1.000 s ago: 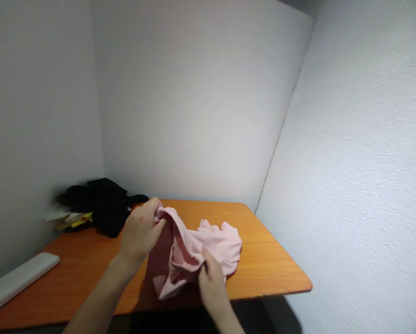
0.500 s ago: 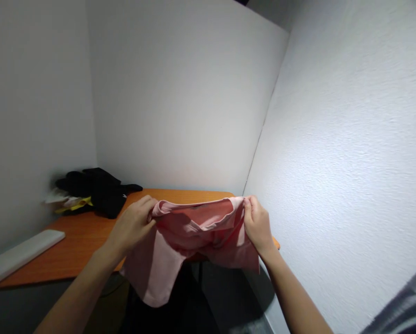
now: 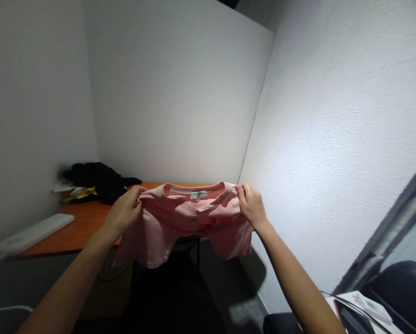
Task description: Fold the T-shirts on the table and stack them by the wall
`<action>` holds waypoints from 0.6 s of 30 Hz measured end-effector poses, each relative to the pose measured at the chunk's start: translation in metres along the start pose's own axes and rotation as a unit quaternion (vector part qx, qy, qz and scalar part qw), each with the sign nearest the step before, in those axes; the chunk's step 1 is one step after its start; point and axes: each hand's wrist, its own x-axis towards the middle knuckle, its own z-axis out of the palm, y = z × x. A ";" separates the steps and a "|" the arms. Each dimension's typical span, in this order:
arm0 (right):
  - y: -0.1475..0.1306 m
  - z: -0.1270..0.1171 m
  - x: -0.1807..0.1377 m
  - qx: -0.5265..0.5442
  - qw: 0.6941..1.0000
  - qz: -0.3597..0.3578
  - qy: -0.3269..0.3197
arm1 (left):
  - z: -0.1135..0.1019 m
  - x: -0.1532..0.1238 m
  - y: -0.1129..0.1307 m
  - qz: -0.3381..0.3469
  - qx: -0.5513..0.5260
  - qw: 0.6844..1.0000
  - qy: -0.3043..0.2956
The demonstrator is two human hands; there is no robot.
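A pink T-shirt (image 3: 190,220) hangs in the air in front of the orange table (image 3: 79,222), spread between both hands. Its neck opening faces me, with a small white label at the collar. My left hand (image 3: 123,211) pinches the shirt's left shoulder. My right hand (image 3: 251,204) grips the right shoulder. The sleeves and body droop below the hands, over the dark floor.
A heap of black cloth (image 3: 98,180) with yellow and white scraps beside it lies at the table's back left corner. A white flat bar (image 3: 32,234) rests on the table's left edge. White walls close in on three sides. A black chair (image 3: 399,283) stands lower right.
The shirt has gone from a bunched heap on the table to being held up and stretched wide. My right hand moved from the table's front to the right shoulder; the view backed away.
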 end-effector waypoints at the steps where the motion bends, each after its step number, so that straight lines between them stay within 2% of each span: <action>1: -0.001 -0.004 0.004 -0.006 0.999 -0.026 -0.017 | -0.002 0.000 -0.002 -0.004 0.004 1.000 0.004; 5: 0.002 -0.022 0.024 -0.039 0.980 -0.125 -0.152 | -0.014 0.001 -0.012 0.003 0.085 0.996 0.000; 7: 0.007 -0.030 0.035 -0.064 0.967 -0.120 -0.218 | -0.021 0.003 -0.016 0.014 0.156 0.988 0.011; 9: 0.015 -0.037 0.044 -0.089 0.962 -0.090 -0.242 | -0.028 0.006 -0.018 0.016 0.207 0.978 0.016; 15: 0.038 -0.045 0.063 -0.092 0.982 0.035 -0.164 | -0.037 0.024 -0.012 -0.074 0.171 0.982 -0.012; 18: 0.038 -0.043 0.076 -0.034 0.989 0.102 -0.101 | -0.035 0.043 0.002 -0.132 0.017 0.991 -0.022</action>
